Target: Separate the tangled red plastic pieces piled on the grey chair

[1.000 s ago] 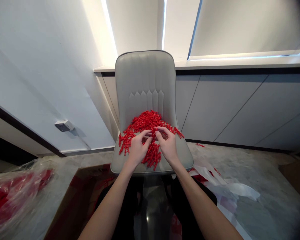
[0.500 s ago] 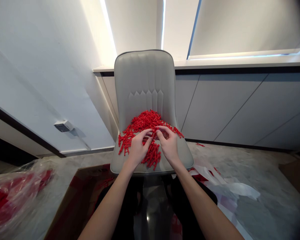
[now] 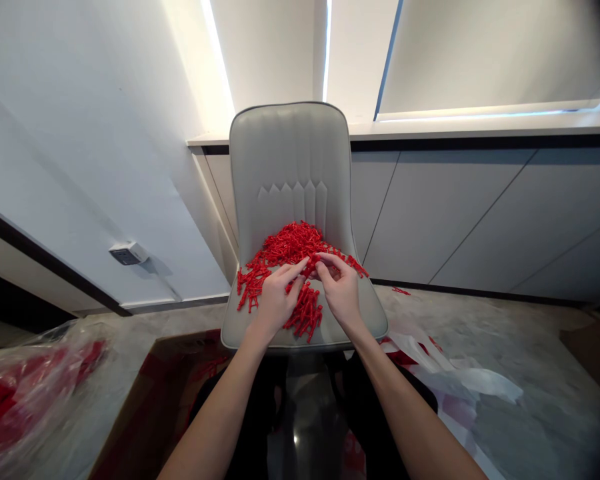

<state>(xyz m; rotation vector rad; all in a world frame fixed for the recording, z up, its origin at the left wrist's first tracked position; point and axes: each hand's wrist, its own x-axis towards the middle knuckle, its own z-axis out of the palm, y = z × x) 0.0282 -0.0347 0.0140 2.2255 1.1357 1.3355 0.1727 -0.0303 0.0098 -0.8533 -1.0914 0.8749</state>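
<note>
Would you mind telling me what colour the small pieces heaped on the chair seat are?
The small pieces are bright red, shown best in the head view.

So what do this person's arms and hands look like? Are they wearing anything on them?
Both arms are bare as far as the view shows, with no sleeve on the left forearm or the right forearm. The left hand and right hand are ungloved, and no watch, bracelet or cable shows on either.

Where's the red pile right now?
Head view: the red pile sits centred on the chair seat, under the left hand and right hand, just below the backrest.
</note>
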